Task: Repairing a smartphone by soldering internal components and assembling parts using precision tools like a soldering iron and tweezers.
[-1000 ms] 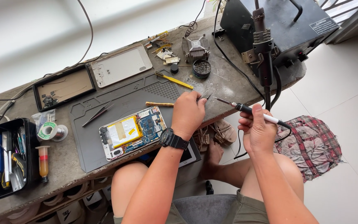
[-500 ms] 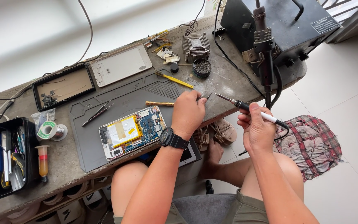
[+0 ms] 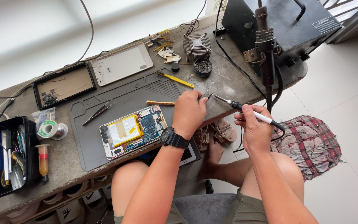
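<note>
At bench's right edge, right hand (image 3: pixel 255 129) is gripping soldering iron (image 3: pixel 245 110) by its handle, tip meeting tweezers (image 3: pixel 206 94) pinched in left hand (image 3: pixel 189 113). Iron's light and stiff, I'd say; hot tip, so handle only.

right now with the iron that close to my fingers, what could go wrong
1. The thin soldering iron in the right hand points its tip at the left hand, which pinches a small metal piece; a slip could burn fingertips.
2. The opened tablet with yellow battery lies beside the left wrist; a nudge might shift it.
</note>
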